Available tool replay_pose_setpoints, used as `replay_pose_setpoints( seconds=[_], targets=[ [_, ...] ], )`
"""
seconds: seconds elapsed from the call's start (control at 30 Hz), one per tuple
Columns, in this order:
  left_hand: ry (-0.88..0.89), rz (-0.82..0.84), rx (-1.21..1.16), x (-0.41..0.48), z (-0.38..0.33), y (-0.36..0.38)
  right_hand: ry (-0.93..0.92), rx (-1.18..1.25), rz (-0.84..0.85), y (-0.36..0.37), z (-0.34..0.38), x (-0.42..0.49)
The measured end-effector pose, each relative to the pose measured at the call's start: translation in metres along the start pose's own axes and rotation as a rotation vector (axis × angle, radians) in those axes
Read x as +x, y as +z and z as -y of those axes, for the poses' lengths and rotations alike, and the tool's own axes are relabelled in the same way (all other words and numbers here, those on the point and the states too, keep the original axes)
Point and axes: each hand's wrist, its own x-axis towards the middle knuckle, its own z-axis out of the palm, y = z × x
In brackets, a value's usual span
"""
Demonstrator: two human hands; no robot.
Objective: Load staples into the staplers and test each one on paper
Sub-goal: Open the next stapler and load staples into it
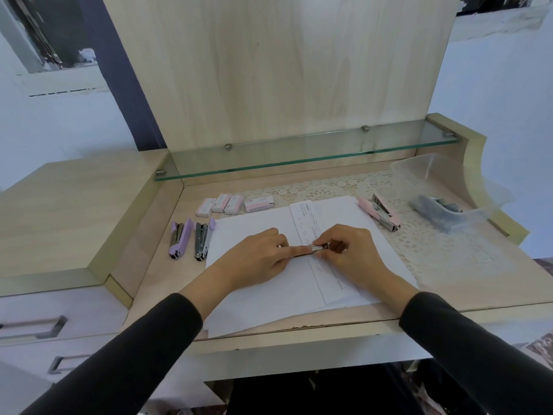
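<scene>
Both hands meet over white paper sheets (263, 298) at the desk's middle. My left hand (260, 259) grips a small metal stapler (314, 249), mostly hidden under the fingers, with the index finger along it. My right hand (347, 253) pinches its front end. Two open purple staplers (179, 239) (203, 239) lie left of the paper. An open pink stapler (381, 212) lies at the right on a lace mat. Several small staple boxes (233, 204) sit behind the paper. A folded sheet (308, 220) carries many staples.
A clear plastic tub (434, 172) lies on its side at the back right with dark grey items (434, 206) inside. A glass shelf (299, 154) runs across the back above the desk. Drawers with metal handles (36, 327) are at the lower left.
</scene>
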Motion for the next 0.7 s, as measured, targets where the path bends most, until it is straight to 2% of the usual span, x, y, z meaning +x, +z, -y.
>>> replay_pose_setpoints(
  seconds=[0.5,0.7],
  targets=[
    [-0.008,-0.092,-0.010,-0.007,0.002,0.003,-0.021,-0.016,-0.002,0.001,-0.001,0.000],
    [-0.033,-0.207,-0.065,-0.017,0.005,0.006,-0.017,-0.026,-0.005,0.000,0.000,-0.001]
  ],
)
